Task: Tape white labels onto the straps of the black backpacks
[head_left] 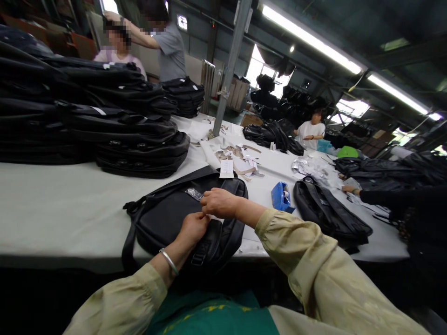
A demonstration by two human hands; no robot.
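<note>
A black shoulder bag (164, 218) lies flat on the white table (52, 204) in front of me, its strap trailing off the near edge. My left hand (193, 228) rests on the bag with fingers pinched together at its top. My right hand (220, 203) is closed just above it, fingers curled toward the left hand's fingertips. A small silvery strip (193, 194) lies on the bag beside the right hand. What the fingers pinch is too small to make out. A white hang tag (226, 168) sits at the bag's far edge.
Tall stacks of black bags (104, 121) fill the table's left. A blue tape dispenser (282, 197) and another black bag (328, 214) lie to the right. Paper scraps (240, 156) are scattered past a metal post (230, 65). Other people work around the table; one person's hand (349, 189) reaches in from the right.
</note>
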